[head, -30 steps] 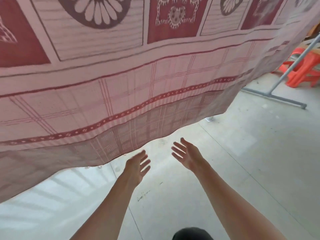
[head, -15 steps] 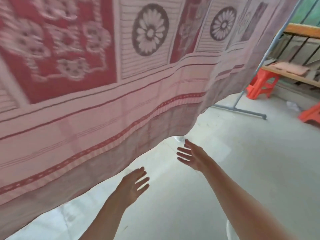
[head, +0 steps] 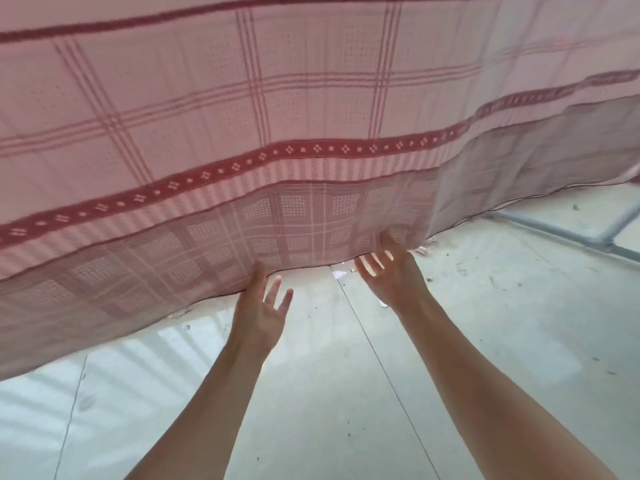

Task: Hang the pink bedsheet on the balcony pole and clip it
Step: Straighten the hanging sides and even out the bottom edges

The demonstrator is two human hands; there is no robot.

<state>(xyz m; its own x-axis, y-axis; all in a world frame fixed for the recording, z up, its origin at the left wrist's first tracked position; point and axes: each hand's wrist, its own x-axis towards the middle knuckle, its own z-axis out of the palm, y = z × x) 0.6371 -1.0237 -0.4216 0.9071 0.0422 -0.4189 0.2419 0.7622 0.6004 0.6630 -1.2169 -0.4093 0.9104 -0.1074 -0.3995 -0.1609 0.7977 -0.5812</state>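
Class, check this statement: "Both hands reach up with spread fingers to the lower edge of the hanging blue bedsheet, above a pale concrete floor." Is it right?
Not quite: the colour is wrong. The head view shows the bedsheet is pink with dark red bands, not blue. The rest holds: the left hand and the right hand reach up with spread fingers to its lower edge, above the pale concrete floor.

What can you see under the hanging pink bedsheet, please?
Under the bedsheet lies pale floor, with a grey metal bar at right. Both hands, left and right, reach open to its lower edge. What lies behind the cloth is hidden.
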